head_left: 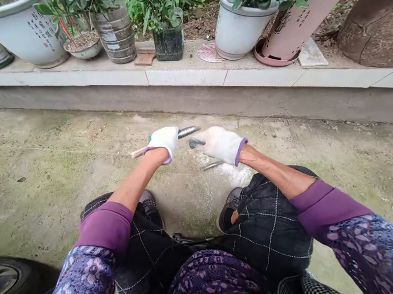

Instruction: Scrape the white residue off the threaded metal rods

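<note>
Both my hands wear white gloves with purple cuffs and dark green palm-side fingers. My left hand (163, 139) is closed round a ribbed metal rod (189, 131), whose shiny end points right. A pale, wood-coloured stick end (138, 153) pokes out on the other side of that fist; whether it is one piece with the rod is hidden. Close by on the right, my right hand (219, 144) has its fingers curled together, pointing left toward the rod's tip. What they hold, if anything, is hidden. Below this hand a second thin metal rod (212, 165) shows near the ground.
Whitish powder (240, 174) is spread on the concrete floor (49, 160) between my shoes. Ahead runs a low tiled ledge (185, 76) bearing several potted plants, among them a white pot (240, 25) and a pink planter (287, 28). A vehicle wheel (19, 279) stands at lower left.
</note>
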